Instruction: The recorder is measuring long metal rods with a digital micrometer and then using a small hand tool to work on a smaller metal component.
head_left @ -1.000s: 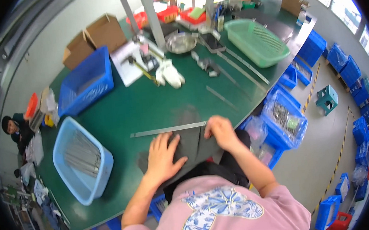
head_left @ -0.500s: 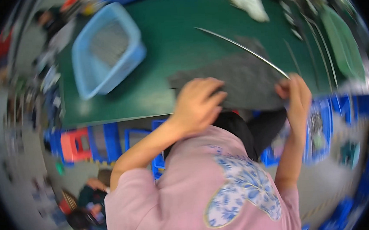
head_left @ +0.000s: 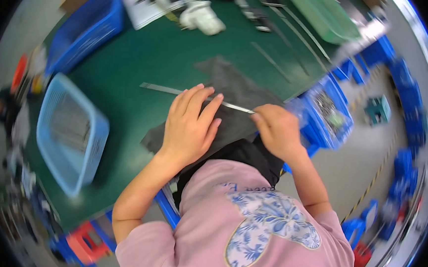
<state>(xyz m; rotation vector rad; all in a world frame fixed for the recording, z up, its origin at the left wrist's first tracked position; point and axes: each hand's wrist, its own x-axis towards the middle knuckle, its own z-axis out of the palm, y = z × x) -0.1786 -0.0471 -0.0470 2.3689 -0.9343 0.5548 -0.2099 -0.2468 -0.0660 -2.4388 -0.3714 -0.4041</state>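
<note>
On the near edge of the green table lies a dark grey sheet, spread flat, with a long thin metal strip lying across it from upper left to lower right. The left hand rests palm-down on the sheet, its fingers slightly spread and stretched forward so that the fingertips cover the middle of the strip. The right hand sits at the strip's near end, its fingers curled in together; it seems to pinch the strip's tip, though blur hides the exact grip.

To the left of the sheet, a light blue basket stands on the table with grey metal pieces inside. Farther back are a dark blue crate, a white object and a green basin. More thin metal strips lie near the basin. Beside the table on the right, a blue bin holds small parts.
</note>
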